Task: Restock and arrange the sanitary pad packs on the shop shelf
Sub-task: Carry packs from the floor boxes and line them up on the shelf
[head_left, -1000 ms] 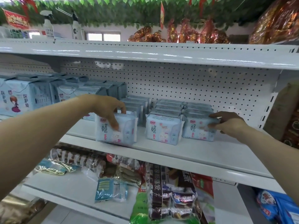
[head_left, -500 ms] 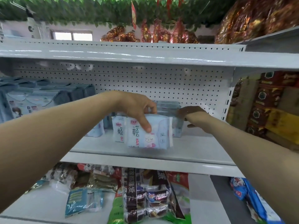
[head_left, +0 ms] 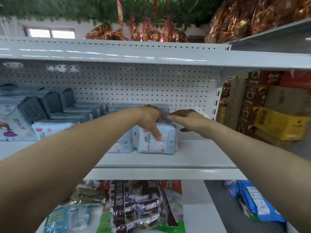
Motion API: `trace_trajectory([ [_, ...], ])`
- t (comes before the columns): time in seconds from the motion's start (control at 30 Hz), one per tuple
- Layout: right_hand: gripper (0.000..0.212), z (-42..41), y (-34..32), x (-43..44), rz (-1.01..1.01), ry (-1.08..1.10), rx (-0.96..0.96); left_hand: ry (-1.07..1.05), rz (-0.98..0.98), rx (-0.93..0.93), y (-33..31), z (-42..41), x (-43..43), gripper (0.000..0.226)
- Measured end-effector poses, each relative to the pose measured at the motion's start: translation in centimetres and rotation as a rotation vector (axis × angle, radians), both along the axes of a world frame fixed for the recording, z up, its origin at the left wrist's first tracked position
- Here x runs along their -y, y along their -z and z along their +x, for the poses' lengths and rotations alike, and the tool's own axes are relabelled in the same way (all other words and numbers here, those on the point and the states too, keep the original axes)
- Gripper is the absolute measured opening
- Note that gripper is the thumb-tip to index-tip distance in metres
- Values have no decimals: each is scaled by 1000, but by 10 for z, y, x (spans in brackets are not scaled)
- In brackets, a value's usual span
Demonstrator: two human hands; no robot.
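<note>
Left hand (head_left: 152, 118) pinches the front pad pack (head_left: 157, 141); right hand (head_left: 186, 120), fingers seemingly straight, steadies it; shelf (head_left: 198, 158) mostly stocked, aligning remains.

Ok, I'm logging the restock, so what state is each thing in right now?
front pad pack, upright on the shelf, gripped from above
left hand, holds the front pad pack, thumb down its face
right hand, fingers straight, by the rear packs; contact unclear
neighbouring pack, upright, partly hidden by the arm

small shop, white pegboard shelving (head_left: 151, 174), stocked pad packs (head_left: 156, 140), snack bags (head_left: 134, 207)
</note>
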State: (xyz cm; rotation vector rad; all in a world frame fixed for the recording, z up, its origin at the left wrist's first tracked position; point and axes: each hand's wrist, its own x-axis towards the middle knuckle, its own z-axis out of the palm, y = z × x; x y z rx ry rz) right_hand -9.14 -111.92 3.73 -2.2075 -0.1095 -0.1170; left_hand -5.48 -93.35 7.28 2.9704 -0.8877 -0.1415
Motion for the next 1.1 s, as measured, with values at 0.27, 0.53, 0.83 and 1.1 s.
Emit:
trace_trajectory([
  [0.27,66,7,10,-2,-6,-104,-58,-5,-8,85,11,4,-6,68],
  [0.53,71,5,9,-9,-145,-16,-20,-41,-235,27,-15,-7,-57,63],
  [0.83,99,-7,8,-25,-53,-50,-169,-215,-85,-81,-14,-3,-133,94],
  [1.1,101,-12,3,-28,-179,6,-79,-229,-163,-81,-13,-11,-127,92],
])
